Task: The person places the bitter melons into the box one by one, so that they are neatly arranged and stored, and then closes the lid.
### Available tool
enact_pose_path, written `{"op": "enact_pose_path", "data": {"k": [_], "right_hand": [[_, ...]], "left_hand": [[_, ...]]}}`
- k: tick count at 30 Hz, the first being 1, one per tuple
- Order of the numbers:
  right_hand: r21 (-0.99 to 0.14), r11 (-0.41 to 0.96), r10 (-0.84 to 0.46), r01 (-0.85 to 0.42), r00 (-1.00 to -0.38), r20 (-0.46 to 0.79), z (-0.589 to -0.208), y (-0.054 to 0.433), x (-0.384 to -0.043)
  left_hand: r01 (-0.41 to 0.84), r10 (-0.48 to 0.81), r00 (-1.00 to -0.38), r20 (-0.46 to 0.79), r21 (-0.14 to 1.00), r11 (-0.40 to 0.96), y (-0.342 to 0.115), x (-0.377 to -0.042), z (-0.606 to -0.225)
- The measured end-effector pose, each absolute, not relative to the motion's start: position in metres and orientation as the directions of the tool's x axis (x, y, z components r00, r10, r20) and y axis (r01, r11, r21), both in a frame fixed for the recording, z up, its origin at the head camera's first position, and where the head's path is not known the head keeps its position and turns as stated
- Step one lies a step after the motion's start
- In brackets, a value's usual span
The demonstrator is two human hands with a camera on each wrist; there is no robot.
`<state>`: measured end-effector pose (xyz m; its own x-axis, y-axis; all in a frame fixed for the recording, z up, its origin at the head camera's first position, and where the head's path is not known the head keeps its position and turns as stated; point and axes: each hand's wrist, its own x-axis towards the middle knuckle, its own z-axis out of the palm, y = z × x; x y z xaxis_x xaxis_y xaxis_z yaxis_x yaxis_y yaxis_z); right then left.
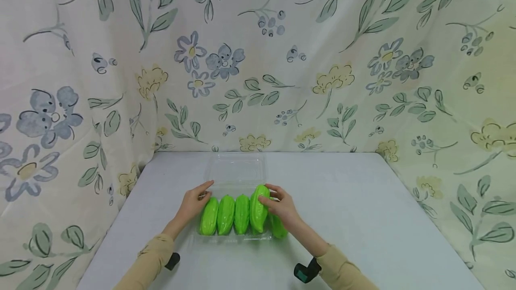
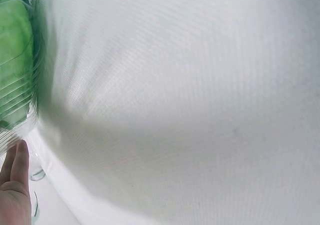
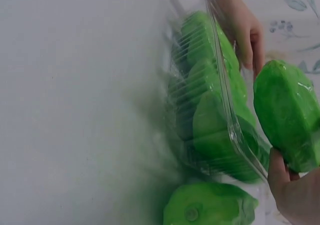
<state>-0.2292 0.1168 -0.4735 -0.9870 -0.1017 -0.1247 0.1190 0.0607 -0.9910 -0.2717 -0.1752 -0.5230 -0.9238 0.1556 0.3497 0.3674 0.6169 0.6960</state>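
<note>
A clear plastic container point(image 1: 189, 238) holds three glossy, bright-green, ridged gourds, one of them the left gourd point(image 1: 209, 216). Above its right end, my right hand point(image 1: 284, 209) grips another green gourd point(image 1: 258, 209) between thumb and fingers, pointed end toward me. In the right wrist view this held gourd point(image 3: 285, 110) is raised over the container's rim point(image 3: 232, 125). My left hand point(image 1: 194, 200) is at the container's far left corner, fingers extended; in the left wrist view its fingertips point(image 2: 21, 157) touch the ribbed wall. A loose gourd point(image 1: 279, 228) lies right of the container, partly hidden by my right hand.
The container's clear lid point(image 1: 235, 167) lies folded back at the far side. A white table point(image 1: 363, 218) stretches around everything. Behind it hangs a floral curtain point(image 1: 258, 57). Dark wrist devices point(image 1: 307, 271) sit at both sleeves.
</note>
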Motion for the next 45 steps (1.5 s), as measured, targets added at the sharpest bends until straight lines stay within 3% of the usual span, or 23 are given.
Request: {"op": "enact_pose_path", "data": {"k": [45], "right_hand": [[-0.996, -0.013, -0.100, 0.091, -0.991, -0.089, -0.482, 0.054, -0.221]], "left_hand": [[0.367, 0.166, -0.925, 0.342, 0.687, 0.628, -0.176, -0.272, -0.525]]}}
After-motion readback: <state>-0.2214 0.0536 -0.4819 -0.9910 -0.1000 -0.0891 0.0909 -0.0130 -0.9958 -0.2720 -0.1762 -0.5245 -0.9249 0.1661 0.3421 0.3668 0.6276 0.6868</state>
